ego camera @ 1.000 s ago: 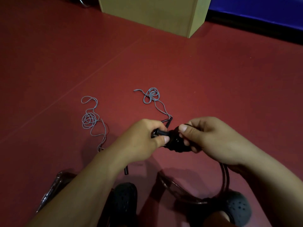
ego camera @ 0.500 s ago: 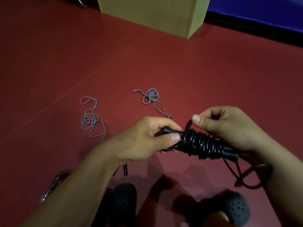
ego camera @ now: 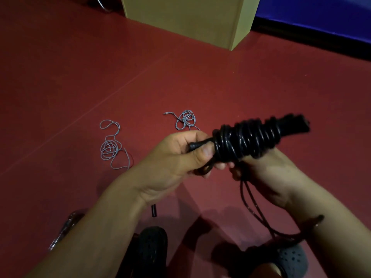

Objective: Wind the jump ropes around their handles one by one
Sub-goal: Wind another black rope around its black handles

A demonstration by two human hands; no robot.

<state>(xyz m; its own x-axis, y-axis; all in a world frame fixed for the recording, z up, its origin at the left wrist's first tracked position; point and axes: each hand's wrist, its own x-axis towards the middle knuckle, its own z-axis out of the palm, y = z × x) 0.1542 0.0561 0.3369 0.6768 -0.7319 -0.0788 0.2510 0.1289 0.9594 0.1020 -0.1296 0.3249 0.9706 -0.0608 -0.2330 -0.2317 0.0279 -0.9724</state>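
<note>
Glossy black coiled bundle (ego camera: 247,138) raised (tilted), left hand (ego camera: 176,157) fingers gripping, right hand (ego camera: 267,173) fingers pinching rope.

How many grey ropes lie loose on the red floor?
2. One grey rope lies left of the left hand; the other grey rope lies beyond it. Parts run behind the hand.

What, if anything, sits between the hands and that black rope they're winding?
Nothing visible. The left hand already grips the handle end of the black jump rope, and the right hand holds its loose strand underneath the coil.
</note>
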